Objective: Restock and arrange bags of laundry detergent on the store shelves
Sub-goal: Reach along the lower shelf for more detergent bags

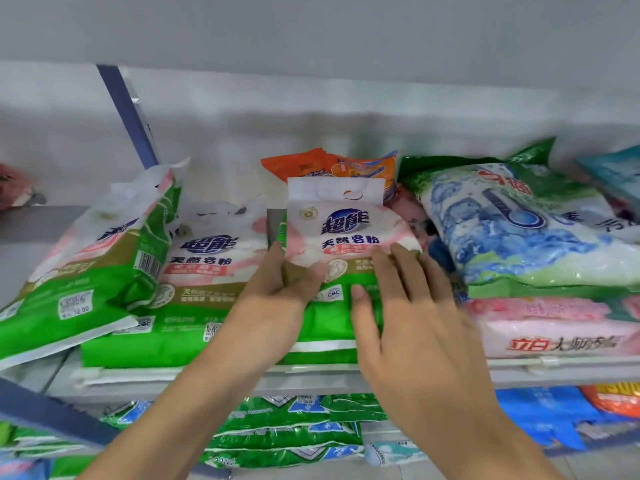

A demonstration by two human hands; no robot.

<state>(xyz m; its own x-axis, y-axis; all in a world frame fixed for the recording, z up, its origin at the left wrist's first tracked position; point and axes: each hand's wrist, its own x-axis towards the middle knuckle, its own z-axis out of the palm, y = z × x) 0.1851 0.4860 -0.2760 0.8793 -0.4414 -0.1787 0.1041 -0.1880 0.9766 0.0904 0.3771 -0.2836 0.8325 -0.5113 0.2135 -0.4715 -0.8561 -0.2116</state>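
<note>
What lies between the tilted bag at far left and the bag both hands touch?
Head view: another green and white detergent bag, its left edge covered by the tilted bag, beside the held bag.

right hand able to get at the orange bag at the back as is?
Probably not directly. The white-and-green bag under the right hand stands in front of the orange bag, leaving only its top showing; reaching over looks possible.

Bright, even overhead light, soft shadows, slight motion blur throughout, and wide-angle bending at the edges.
</note>
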